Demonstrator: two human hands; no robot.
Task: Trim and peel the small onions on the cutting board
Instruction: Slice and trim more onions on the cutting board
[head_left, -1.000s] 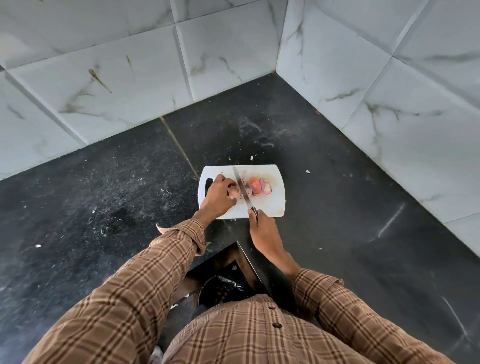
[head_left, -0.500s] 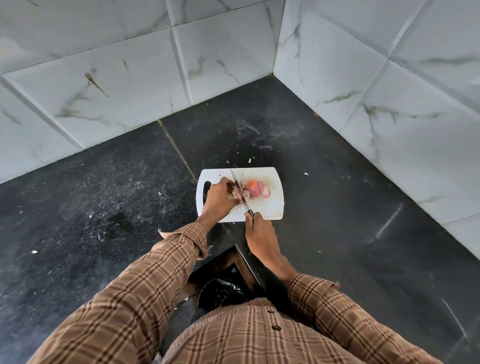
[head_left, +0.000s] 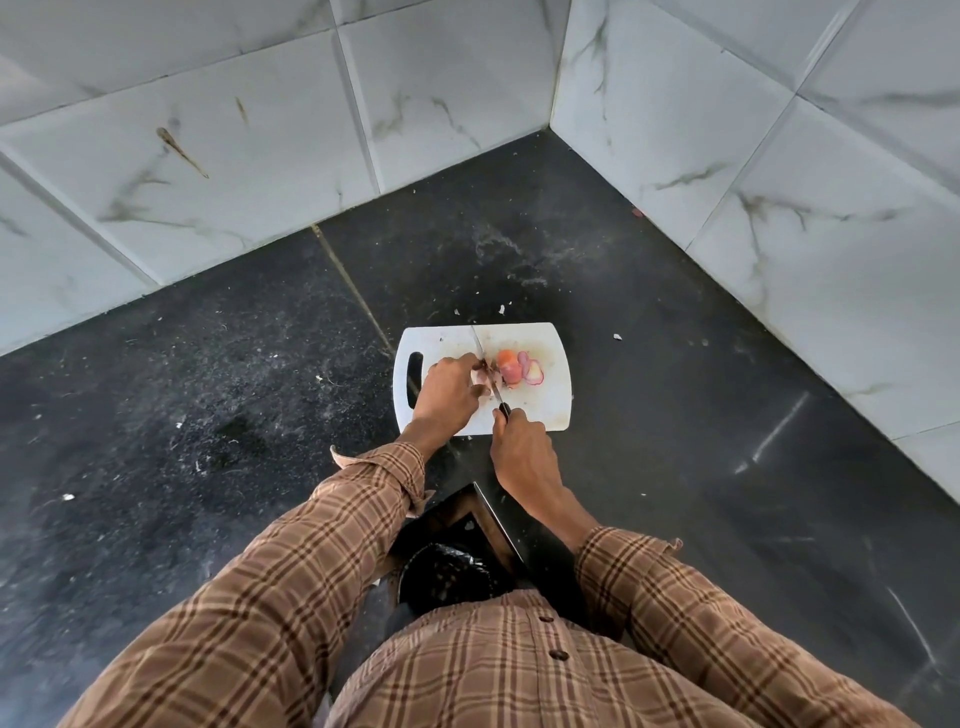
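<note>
White cutting board (head_left: 545, 410) carries one knife (head_left: 485, 371), two hands, several onions (head_left: 509, 371).

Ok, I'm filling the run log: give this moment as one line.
left hand holds onion | right hand grips knife, blade on onion | peeled pieces beside | cutting board

a dark speckled stone table (head_left: 218, 395) fills the middle and lower frame, dusty and scuffed, meeting white marbled wall tiles at the top. a white cutting board (head_left: 545, 410) lies on it just above centre. small pale scraps (head_left: 617, 336) lie scattered near the board.
</note>
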